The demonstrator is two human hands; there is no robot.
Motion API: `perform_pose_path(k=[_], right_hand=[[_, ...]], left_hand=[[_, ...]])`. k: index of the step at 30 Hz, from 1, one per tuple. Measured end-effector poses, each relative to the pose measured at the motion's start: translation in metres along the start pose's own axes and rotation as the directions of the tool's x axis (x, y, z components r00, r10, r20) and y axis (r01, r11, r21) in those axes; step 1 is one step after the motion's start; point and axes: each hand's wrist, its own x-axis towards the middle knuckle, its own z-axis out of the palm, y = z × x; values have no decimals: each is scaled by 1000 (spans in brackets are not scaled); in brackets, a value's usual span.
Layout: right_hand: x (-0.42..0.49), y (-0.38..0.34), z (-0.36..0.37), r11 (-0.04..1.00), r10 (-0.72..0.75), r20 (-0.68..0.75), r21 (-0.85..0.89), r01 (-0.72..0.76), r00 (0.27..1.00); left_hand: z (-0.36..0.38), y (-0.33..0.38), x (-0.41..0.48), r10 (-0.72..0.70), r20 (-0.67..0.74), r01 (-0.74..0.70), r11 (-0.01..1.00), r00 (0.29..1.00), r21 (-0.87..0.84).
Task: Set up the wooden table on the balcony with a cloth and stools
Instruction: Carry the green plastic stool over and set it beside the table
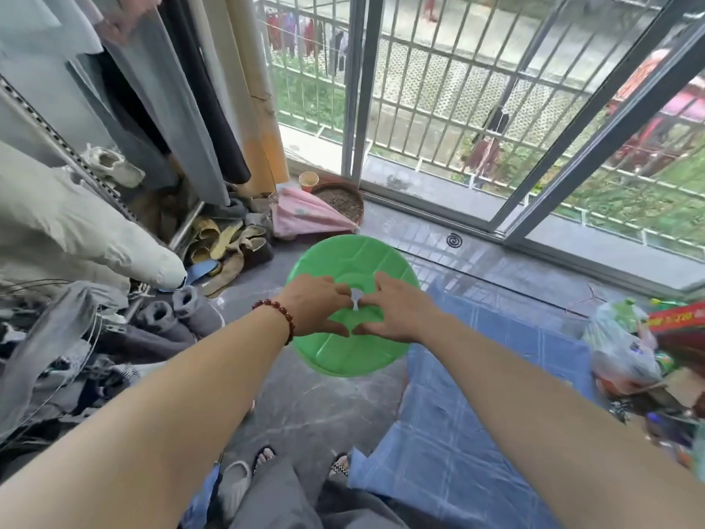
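Bare left hand, right hand seemingly hook round plastic stool.

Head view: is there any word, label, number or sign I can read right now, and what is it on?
Red carton at the right edge: yellow print, too blurred to read.
White plastic bag: small blue mark, too blurred to read.
Round green plastic stool: no text visible.
Nothing is legible.

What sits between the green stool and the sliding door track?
Head view: one black spiral coil on the grey floor, between the green stool and the sliding door track; nothing else there.
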Motion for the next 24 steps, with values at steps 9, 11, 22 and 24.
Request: perform_pose_path(k=[9,11,22,24], right_hand=[[46,2,46,994,63,44,91,-66,997],[59,1,64,990,73,56,115,-79,996],[152,10,198,964,161,166,186,-191,973],[171,15,233,955,183,182,200,-219,966]], left_hand=[[50,-33,25,62,84,-62,998,995,4],[69,-41,30,76,112,-75,997,991,-9],[219,-77,85,128,276,-122,992,953,-38],[254,-79,102,123,326,-126,992,938,-11]])
